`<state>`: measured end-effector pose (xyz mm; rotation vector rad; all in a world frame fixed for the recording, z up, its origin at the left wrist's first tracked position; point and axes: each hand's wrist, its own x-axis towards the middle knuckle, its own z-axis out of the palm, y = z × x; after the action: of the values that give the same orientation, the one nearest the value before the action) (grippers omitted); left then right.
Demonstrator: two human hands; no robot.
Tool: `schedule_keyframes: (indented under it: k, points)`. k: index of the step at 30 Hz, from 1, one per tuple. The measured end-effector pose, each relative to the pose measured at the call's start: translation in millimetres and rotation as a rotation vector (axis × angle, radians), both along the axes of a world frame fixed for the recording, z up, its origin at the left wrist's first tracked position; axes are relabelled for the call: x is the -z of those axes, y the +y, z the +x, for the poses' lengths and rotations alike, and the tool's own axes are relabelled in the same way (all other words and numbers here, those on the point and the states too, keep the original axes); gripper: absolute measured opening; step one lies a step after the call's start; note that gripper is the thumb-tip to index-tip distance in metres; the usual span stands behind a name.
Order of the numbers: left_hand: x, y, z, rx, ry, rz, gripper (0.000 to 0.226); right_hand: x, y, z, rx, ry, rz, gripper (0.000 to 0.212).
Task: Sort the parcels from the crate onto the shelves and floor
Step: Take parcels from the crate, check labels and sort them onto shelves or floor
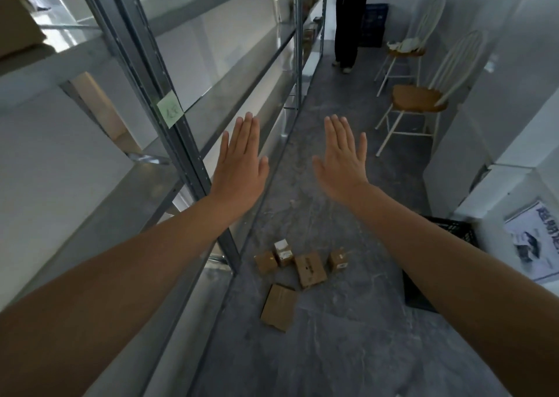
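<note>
Far left, a cardboard box (18,27) on the shelves (75,57) is cut off by the frame edge. Writing on the green note (170,107) is illegible. Left hand (242,166) and right hand (341,160): fingers straight, holding nothing, raised above the grey floor (348,336). Five parcels (310,271) lie on the floor beside the shelf post. The black crate (453,230) is mostly hidden behind the right forearm.

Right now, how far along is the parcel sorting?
Done: five brown cardboard parcels lie on the grey floor beside the metal shelving. In hand: nothing; the left hand and right hand are flat and empty. Left: unclear; the black plastic crate sits partly behind the right forearm, contents unseen.
</note>
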<state>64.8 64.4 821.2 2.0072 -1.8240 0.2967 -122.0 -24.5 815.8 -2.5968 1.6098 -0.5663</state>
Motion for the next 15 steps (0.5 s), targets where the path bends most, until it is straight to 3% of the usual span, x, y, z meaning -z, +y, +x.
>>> schedule_keyframes:
  k: [15]
  points:
    - [69.2,-72.9,22.9,-0.040,0.089,0.148,0.068,59.2,-77.5,23.9,-0.082,0.029,0.149,0.074]
